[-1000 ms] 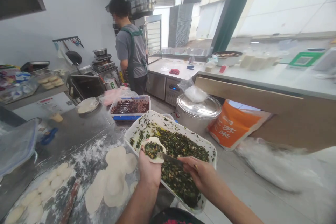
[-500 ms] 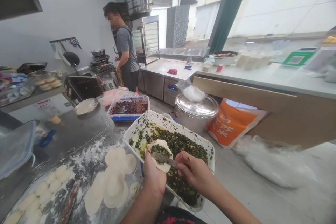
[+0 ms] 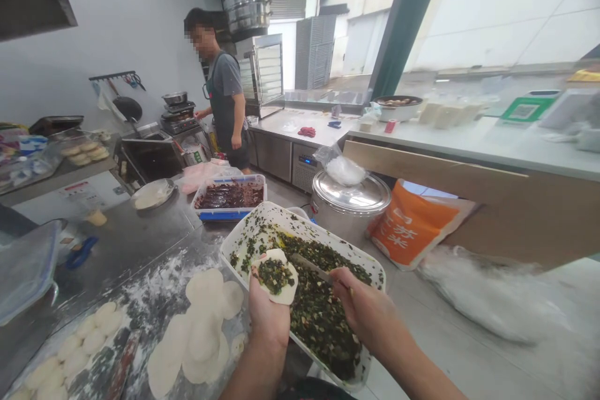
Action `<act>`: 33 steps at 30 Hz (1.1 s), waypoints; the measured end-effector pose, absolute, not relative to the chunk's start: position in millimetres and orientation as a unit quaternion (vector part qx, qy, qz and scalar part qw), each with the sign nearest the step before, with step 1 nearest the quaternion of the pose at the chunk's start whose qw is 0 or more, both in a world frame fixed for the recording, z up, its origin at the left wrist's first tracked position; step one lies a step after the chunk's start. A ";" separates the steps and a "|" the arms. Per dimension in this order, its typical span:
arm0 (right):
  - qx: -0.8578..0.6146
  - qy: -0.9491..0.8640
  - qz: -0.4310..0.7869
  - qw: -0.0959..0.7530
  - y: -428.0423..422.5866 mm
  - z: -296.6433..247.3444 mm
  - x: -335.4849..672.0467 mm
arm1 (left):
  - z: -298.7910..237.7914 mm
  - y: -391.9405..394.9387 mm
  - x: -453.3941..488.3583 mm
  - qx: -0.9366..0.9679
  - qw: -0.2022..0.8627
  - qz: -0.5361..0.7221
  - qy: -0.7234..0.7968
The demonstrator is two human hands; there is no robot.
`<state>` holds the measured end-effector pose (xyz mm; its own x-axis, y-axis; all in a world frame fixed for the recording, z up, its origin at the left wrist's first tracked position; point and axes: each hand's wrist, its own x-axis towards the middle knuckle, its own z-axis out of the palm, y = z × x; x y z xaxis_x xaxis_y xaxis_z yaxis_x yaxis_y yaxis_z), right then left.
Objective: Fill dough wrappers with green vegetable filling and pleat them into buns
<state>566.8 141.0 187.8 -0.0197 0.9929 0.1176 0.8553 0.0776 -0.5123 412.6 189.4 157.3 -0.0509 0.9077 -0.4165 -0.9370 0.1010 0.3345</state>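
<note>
Cupped in my left hand (image 3: 269,319) is a round dough wrapper (image 3: 288,290) with a mound of chopped green filling (image 3: 274,275) on its middle. My right hand (image 3: 359,300) grips a flat metal spatula (image 3: 312,267), its blade over the filling in the white tub (image 3: 237,225), to the right of the wrapper. Dark chopped greens with small pale bits cover much of the tub's bottom. On the floured steel table, left of my hands, flat dough wrappers (image 3: 204,325) lie overlapping. Farther left are several small dough balls (image 3: 77,344) and a rolling pin (image 3: 124,365).
Behind the white tub stands a box of dark red-brown paste (image 3: 229,195). A lidded steel pot (image 3: 351,190) and an orange sack (image 3: 407,225) are to the right, near a clear plastic bag (image 3: 487,294). Farther back, a co-worker (image 3: 227,94) in an apron stands by the stove.
My right hand has drawn the spatula rightward, off the wrapper and over the tub. My left hand with the wrapper has shifted slightly left. The co-worker has lowered one arm.
</note>
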 end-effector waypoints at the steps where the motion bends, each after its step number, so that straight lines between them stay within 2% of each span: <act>1: -0.667 -0.694 0.146 0.228 140.4 188.9 568.1 | 156.2 190.0 412.8 -0.032 0.688 0.670 0.277; 6: -0.594 -0.735 0.225 0.235 137.0 195.1 568.3 | 155.4 193.1 412.7 -0.041 0.704 0.661 0.255; 12: -0.666 -0.694 0.144 0.231 146.9 187.8 579.5 | 155.8 192.9 411.3 -0.043 0.690 0.669 0.272; 16: -0.619 -0.717 0.185 0.260 149.5 191.3 579.0 | 155.2 191.5 413.8 -0.047 0.702 0.655 0.274; 20: -0.576 -0.744 0.154 0.301 146.8 184.4 563.5 | 159.4 188.8 418.3 -0.055 0.732 0.634 0.244; 28: -0.523 -0.764 0.219 0.309 139.5 188.4 556.2 | 165.6 190.6 411.3 -0.047 0.729 0.634 0.256; 33: -0.525 -0.776 0.149 0.316 142.1 179.9 555.0 | 167.1 191.9 412.9 -0.058 0.716 0.648 0.253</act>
